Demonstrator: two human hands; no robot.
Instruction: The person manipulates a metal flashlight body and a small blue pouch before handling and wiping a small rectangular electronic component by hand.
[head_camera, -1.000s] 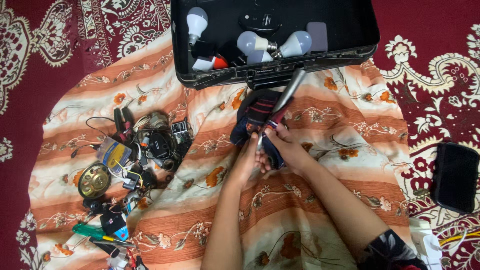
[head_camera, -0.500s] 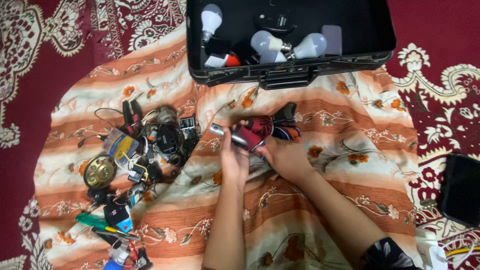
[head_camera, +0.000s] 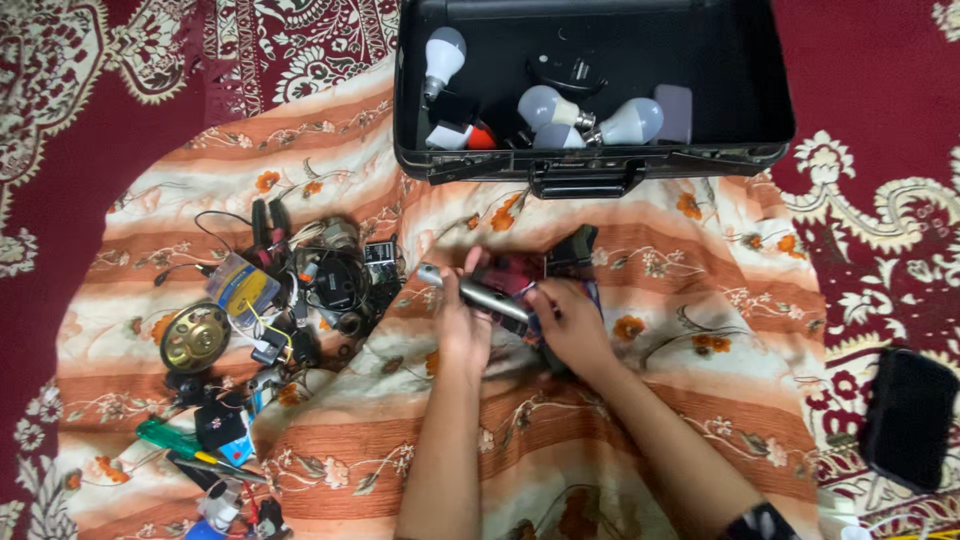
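Hands (head_camera: 515, 325) lower; bulbs (head_camera: 590, 115) in case (head_camera: 760, 90)

Our two bare forearms reach up from below and meet at the middle. Our left hand (head_camera: 462, 318) curls its fingers closed in a grip; our right hand (head_camera: 572, 322) lies beside it, fingers bent, knuckles up.

head view | looks steeply down from above | mid-range over floral cloth (head_camera: 620, 440) | single view
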